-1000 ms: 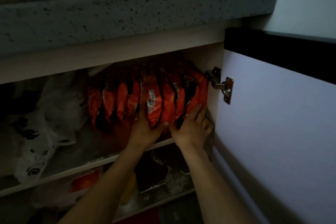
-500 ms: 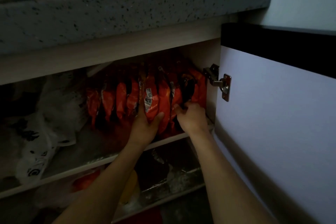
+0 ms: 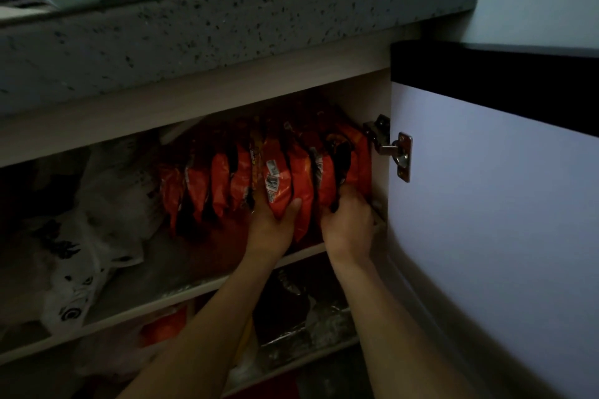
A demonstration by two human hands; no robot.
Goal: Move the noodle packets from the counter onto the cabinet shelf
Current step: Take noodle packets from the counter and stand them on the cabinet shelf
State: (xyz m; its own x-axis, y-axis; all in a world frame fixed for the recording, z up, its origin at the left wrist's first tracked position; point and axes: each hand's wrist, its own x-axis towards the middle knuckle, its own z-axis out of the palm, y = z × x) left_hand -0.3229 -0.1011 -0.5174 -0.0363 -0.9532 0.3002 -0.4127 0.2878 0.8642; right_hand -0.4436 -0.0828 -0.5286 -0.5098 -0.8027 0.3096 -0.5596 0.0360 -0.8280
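Several orange noodle packets (image 3: pixel 223 185) stand on edge in a row on the upper cabinet shelf (image 3: pixel 181 293), filling its right half up to the side wall. My left hand (image 3: pixel 270 225) grips the lower end of a middle packet, thumb on its right side. My right hand (image 3: pixel 348 220) has its fingers curled into the rightmost packets (image 3: pixel 356 159) by the cabinet wall. The fingertips of both hands are hidden among the packets.
White printed plastic bags (image 3: pixel 81 256) fill the shelf's left half. More bags and dark items lie on the lower shelf (image 3: pixel 291 330). The open white cabinet door (image 3: pixel 502 220) with its hinge (image 3: pixel 393 151) stands at right. A speckled grey counter edge (image 3: pixel 227 26) overhangs above.
My right hand went from flat against the rightmost packets to fingers curled in among them. My left hand stays on the middle packet. The view moved slightly closer.
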